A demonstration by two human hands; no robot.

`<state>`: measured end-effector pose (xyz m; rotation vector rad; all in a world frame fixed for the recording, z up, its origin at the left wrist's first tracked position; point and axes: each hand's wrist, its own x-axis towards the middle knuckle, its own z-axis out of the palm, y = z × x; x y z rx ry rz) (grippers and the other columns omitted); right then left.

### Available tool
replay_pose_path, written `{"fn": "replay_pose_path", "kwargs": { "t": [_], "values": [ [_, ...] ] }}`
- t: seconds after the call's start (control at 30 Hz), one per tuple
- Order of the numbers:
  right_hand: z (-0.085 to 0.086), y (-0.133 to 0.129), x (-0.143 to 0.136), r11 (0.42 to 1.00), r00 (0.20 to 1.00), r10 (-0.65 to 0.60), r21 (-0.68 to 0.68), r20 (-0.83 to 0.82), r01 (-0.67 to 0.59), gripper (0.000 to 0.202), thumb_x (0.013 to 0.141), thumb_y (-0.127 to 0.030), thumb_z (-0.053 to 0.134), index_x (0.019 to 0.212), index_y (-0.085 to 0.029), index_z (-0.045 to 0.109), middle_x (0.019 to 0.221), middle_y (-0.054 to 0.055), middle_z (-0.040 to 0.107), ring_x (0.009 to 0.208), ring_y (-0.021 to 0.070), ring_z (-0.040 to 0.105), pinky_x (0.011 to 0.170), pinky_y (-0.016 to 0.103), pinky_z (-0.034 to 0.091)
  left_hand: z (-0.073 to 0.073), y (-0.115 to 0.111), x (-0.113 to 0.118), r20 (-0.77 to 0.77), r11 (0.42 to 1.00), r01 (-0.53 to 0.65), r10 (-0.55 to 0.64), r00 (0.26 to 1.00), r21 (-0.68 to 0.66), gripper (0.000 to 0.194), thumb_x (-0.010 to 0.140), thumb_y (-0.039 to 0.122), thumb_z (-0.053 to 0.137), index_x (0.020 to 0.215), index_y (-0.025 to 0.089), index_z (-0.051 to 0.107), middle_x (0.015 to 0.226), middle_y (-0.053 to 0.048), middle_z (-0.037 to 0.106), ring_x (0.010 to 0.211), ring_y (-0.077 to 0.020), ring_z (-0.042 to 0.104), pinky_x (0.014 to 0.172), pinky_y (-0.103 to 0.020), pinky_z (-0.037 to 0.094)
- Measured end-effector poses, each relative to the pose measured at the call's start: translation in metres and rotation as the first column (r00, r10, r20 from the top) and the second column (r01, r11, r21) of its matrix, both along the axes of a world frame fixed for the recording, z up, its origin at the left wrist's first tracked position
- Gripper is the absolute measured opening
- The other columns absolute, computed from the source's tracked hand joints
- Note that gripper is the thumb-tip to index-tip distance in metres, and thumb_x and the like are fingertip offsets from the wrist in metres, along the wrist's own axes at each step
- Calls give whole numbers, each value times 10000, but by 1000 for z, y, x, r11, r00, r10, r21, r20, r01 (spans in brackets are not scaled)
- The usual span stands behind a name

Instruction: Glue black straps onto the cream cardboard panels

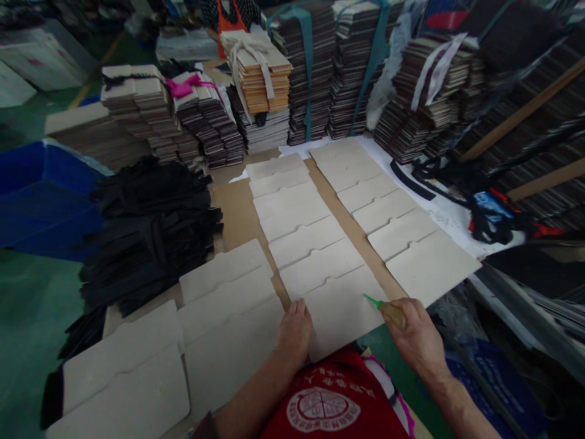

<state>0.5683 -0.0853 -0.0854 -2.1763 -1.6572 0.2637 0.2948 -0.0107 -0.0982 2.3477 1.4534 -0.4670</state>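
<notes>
In front of me, overlapping greyish-white cardboard panels lie in rows. My left hand (pixel 295 332) has its fingers curled together at the left edge of the nearest cardboard panel (pixel 342 311) in the middle row. A wooden-handled awl (pixel 393 314) with a thin green tip is in my right hand (pixel 418 335). Its tip points left, over the right part of that same panel. More panels lie in the right row (pixel 425 262) and in the left row (pixel 233 329). At the lower left are other overlapping panels (pixel 123 390).
Bundles of black strips (pixel 150 244) lie at the left, beside a blue bin (pixel 41 195). Tied cardboard stacks (pixel 258 73) line the back, with taller stacks (pixel 306 73) behind. Black straps (pixel 489 225) lie at the right. A red apron (pixel 329 396) covers my front.
</notes>
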Motion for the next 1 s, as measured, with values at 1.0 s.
{"fn": "replay_pose_path", "kwargs": {
  "t": [1.0],
  "values": [
    [-2, 65, 1, 990, 975, 0, 140, -221, 31, 309, 852, -458, 596, 1035, -210, 596, 1008, 53, 587, 915, 219, 589, 835, 380, 503, -5, -1, -1, -3, 999, -38, 38, 999, -15, 510, 886, -4, 381, 1375, 80, 497, 1454, -182, 498, 1323, -258, 495, 1082, -379, 463]
  ]
}}
